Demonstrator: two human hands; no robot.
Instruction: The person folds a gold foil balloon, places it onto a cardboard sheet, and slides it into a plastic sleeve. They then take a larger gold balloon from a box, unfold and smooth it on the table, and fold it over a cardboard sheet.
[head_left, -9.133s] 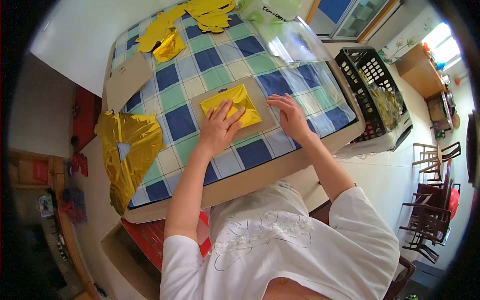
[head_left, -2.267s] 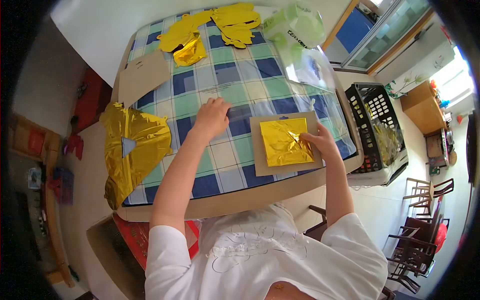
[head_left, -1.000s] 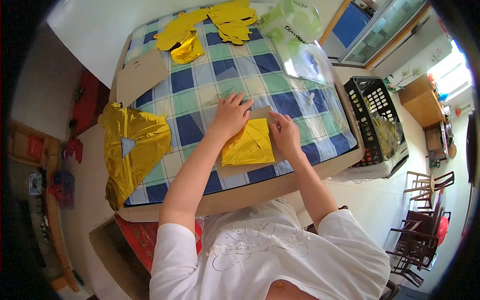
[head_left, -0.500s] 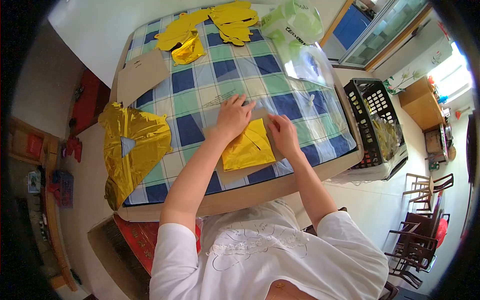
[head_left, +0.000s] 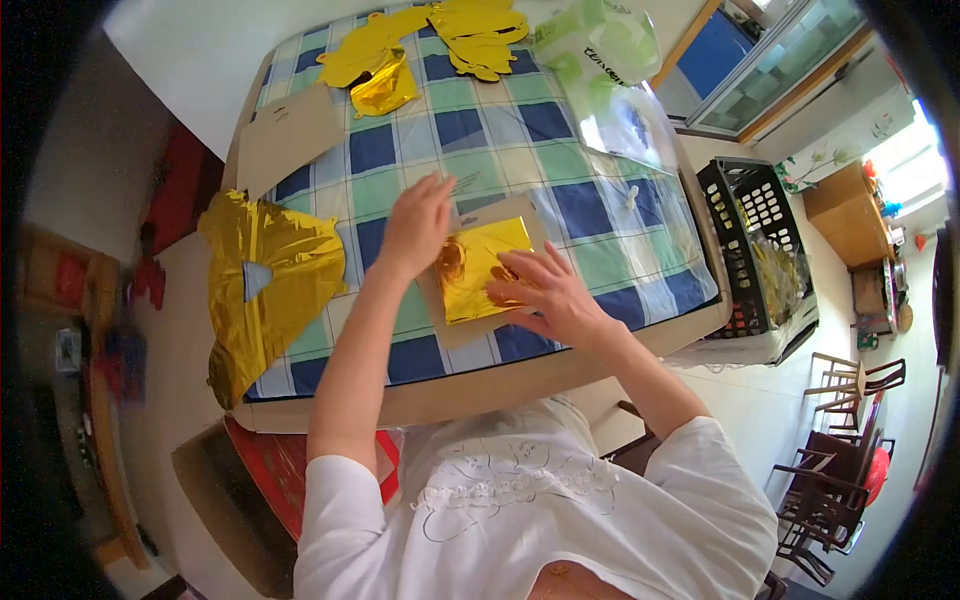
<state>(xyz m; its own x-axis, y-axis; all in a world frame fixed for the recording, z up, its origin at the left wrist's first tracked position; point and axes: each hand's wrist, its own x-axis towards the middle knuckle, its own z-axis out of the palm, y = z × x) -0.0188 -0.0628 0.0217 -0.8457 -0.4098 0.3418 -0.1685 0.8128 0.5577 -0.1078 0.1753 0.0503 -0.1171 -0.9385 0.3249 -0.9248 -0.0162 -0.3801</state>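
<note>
The folded foil [head_left: 470, 290] lies on a card [head_left: 465, 334] on the tabletop [head_left: 415, 145]. Right hand [head_left: 560, 302]: fingers spread over the foil, gripping nothing. Left hand [head_left: 413, 228]: fingers loosely extended beside the card, nothing visibly held. Foil should be light, slippery, easily creased; grasp the stiffer card's edges.

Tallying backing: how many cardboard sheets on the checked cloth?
2. One sheet lies on the left, beyond the spread gold foil; another sheet lies under the folded gold foil. Others may be hidden.
</note>
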